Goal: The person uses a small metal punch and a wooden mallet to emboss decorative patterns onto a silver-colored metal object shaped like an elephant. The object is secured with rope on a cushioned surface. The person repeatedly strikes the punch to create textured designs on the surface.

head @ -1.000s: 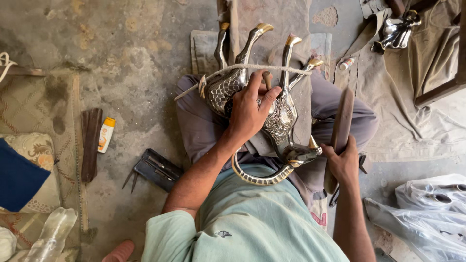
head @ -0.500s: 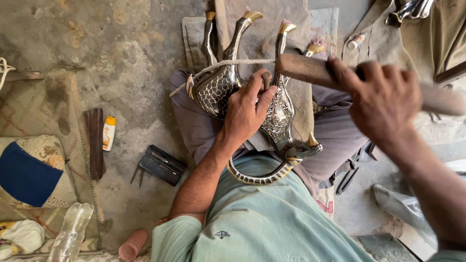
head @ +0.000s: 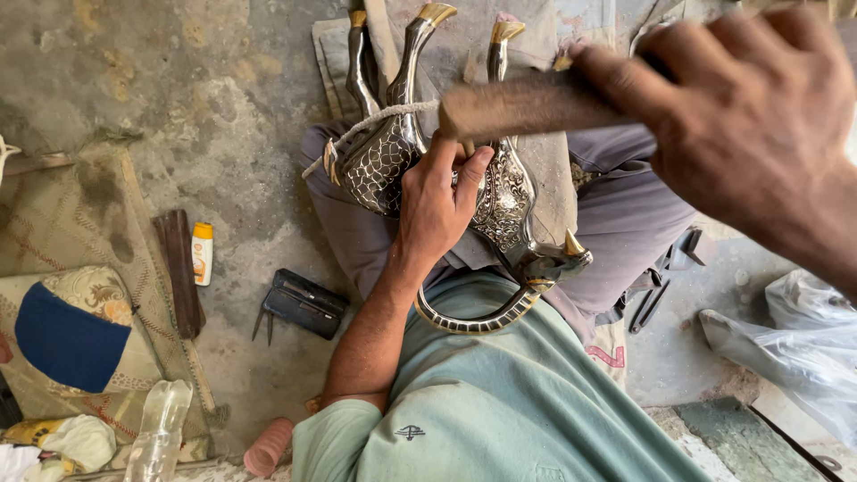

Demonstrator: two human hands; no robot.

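Figure: a metal animal figure [head: 500,205], dark with fine silver engraving, lies across the person's lap, legs pointing away from the body.
Legs: four slim legs with brass-coloured hooves [head: 436,12] stick up toward the top edge of the view.
Head and horn: the figure's head, with a small brass horn [head: 572,243], lies toward the person's belly; a curved banded piece [head: 478,319] loops below it over the shirt.
Cord: a pale cord [head: 379,120] runs across the figure's body near the legs.
Left hand: the left hand [head: 437,201] lies on the middle of the figure, fingers curled and pinched around a small upright tool that touches the metal; the tool is mostly hidden by the fingers.
Right hand: the right hand [head: 750,125] is raised close to the camera and clenched on a wooden mallet [head: 527,105]; the mallet is blurred, its head above the left hand's fingertips.
Lap: the figure rests on grey trousers [head: 616,214], with a folded cloth [head: 335,54] under the legs.
Shirt: a light green shirt [head: 500,402] fills the lower middle.
Floor left: a dark folded tool case [head: 303,303] lies near the left elbow; farther out are a dark wooden stick [head: 178,272] and a small white tube with an orange cap [head: 203,253], just beside each other.
Far left: a patterned cushion with a blue patch [head: 71,335] and a clear plastic bottle [head: 161,437].
Floor right: a clear plastic bag [head: 794,353] on the bare concrete [head: 134,71].
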